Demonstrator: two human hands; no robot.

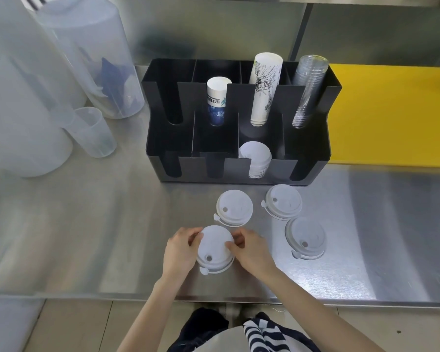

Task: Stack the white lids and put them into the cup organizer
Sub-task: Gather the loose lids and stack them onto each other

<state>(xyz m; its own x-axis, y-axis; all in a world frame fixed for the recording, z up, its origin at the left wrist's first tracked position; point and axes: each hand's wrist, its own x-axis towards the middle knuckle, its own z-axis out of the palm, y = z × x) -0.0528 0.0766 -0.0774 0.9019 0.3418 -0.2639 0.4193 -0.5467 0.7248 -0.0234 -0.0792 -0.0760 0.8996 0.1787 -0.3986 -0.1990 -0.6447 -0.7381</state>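
Both hands on one lid: left hand [179,248] and right hand [249,247] pinch the nearest white lid [214,248] at opposite rim edges, low over the steel counter [87,237]; whether it is one lid or a short stack, cannot tell. Three more lids lie apart: one [234,207] just beyond, two [283,201] [305,237] to the right. Black cup organizer [239,118] behind, lids [255,158] already in a front slot. Likely thin, light, springy plastic; grip rims, squeeze gently.

Our hands cover the near lid's [215,246] sides; we cannot count it. Left jugs [23,97] run off-frame.
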